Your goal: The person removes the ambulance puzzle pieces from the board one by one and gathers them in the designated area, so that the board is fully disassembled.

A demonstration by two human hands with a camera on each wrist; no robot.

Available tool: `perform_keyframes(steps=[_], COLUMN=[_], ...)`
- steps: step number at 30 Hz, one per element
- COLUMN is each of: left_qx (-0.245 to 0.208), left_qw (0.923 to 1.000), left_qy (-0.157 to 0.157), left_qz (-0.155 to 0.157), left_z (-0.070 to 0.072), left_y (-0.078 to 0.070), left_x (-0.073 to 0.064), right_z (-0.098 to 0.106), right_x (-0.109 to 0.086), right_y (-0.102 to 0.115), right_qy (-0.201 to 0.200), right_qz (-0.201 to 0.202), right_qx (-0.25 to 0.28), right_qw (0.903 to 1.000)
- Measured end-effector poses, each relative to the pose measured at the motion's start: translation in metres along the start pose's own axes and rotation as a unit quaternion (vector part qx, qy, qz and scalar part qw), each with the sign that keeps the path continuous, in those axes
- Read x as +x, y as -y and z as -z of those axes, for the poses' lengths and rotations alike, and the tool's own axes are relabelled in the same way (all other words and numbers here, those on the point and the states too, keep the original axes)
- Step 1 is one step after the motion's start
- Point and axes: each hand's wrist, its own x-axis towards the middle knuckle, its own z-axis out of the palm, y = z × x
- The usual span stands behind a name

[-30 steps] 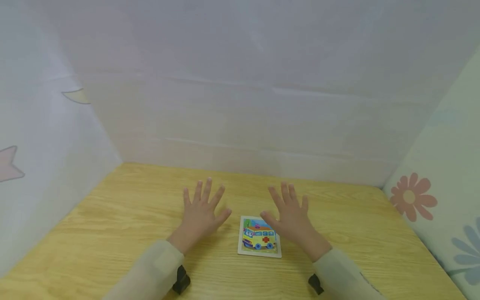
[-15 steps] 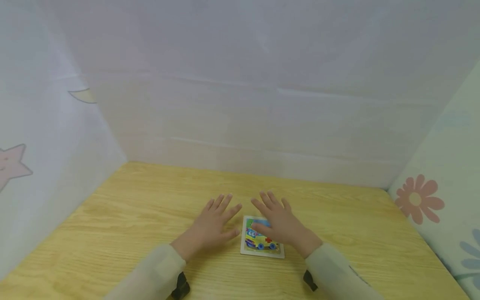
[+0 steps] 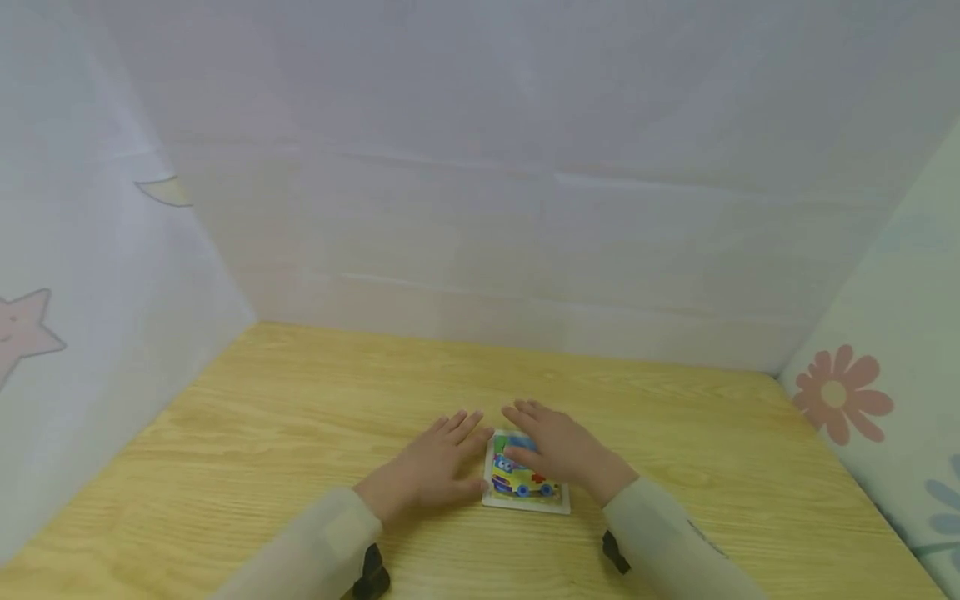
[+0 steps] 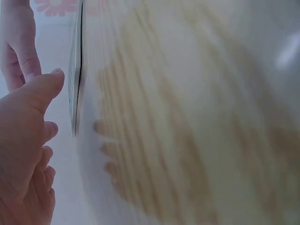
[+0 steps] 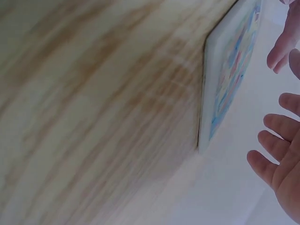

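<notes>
A small square picture puzzle (image 3: 528, 497) with a yellow ambulance and a white border lies flat on the wooden table. My left hand (image 3: 433, 468) is at its left side, with the thumb and index fingertips right at the border. Over its upper right part hovers my right hand (image 3: 562, 446), palm down, hiding some of the picture. Fingers on both hands are extended and hold nothing. In the right wrist view, the puzzle (image 5: 229, 70) lies on the table below the relaxed fingers (image 5: 281, 125). The left wrist view shows the puzzle edge-on (image 4: 76, 79) beside the left thumb (image 4: 46, 88).
The wood-grain table (image 3: 315, 383) is bounded by a pale cloth wall (image 3: 487, 208) at the back. Side walls carry a pink star (image 3: 26, 329) on the left and a red flower (image 3: 840, 394) on the right. Dark straps (image 3: 371, 573) sit under the wrists.
Both hands have come inward and down toward the puzzle, their spread fingers drawing closer together. The left hand has reached its left border. The puzzle stays in place; the head view shifted slightly.
</notes>
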Motion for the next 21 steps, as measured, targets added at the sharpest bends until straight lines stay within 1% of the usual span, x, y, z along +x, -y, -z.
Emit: perform_keyframes(steps=[4,6,8,12,16,21], left_qx=[-0.004,-0.004,-0.005,-0.022,-0.041,-0.051], left_qw=[0.9999,0.9999,0.9998,0.9993,0.9984,0.9976], left_qy=[0.011,0.015,0.019,0.029,0.04,0.046], left_qz=[0.0,-0.001,-0.004,-0.006,0.001,0.005], left_z=[-0.001,-0.002,-0.003,-0.004,-0.005,-0.006], left_y=[-0.002,-0.003,-0.004,-0.006,-0.006,-0.006], left_x=[0.0,0.001,0.002,0.003,0.003,0.004], right_z=[-0.003,-0.004,-0.006,-0.009,-0.011,-0.013], right_x=[0.004,0.007,0.009,0.014,0.019,0.022], right_y=[-0.001,-0.001,-0.001,-0.001,0.001,0.002], right_qy=[0.024,0.034,0.039,0.035,0.03,0.032], right_qz=[-0.021,-0.023,-0.016,0.008,0.023,0.007], right_qx=[0.005,0.01,0.015,0.02,0.02,0.006], right_qw=[0.9995,0.9991,0.999,0.9991,0.9991,0.9995])
